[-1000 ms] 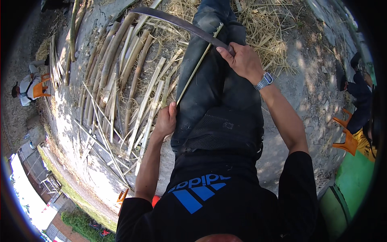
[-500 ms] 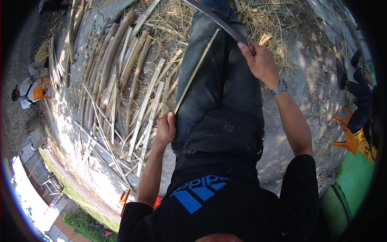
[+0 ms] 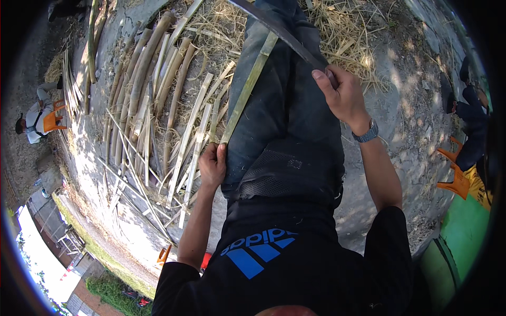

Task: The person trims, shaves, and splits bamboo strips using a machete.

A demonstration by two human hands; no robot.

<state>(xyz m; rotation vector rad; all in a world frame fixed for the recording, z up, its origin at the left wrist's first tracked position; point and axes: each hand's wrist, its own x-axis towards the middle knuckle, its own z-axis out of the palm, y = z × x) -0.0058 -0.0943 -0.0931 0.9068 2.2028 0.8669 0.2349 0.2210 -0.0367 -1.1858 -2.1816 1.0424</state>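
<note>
My left hand (image 3: 212, 166) pinches the near end of a flat, greenish bamboo strip (image 3: 246, 94) between thumb and fingers. The strip slants up and away across my left thigh, its broad face showing. Wrapped round the handle of a long, curved dark blade (image 3: 282, 35) is my right hand (image 3: 342, 97), with a metal-banded watch (image 3: 366, 131) on that wrist. The blade runs from my right fist up and left over my legs, just beyond the strip's far end. Whether the two touch, I cannot tell.
Bamboo poles (image 3: 145, 68) and split strips (image 3: 192, 139) lie on the ground to my left. Pale shavings (image 3: 350, 45) are heaped around my lower legs. One person (image 3: 36, 118) sits on an orange chair (image 3: 54, 118) at far left; another sits at far right.
The bamboo strip has turned from its narrow edge to its broad face. My right hand and the blade have come slightly nearer to me.
</note>
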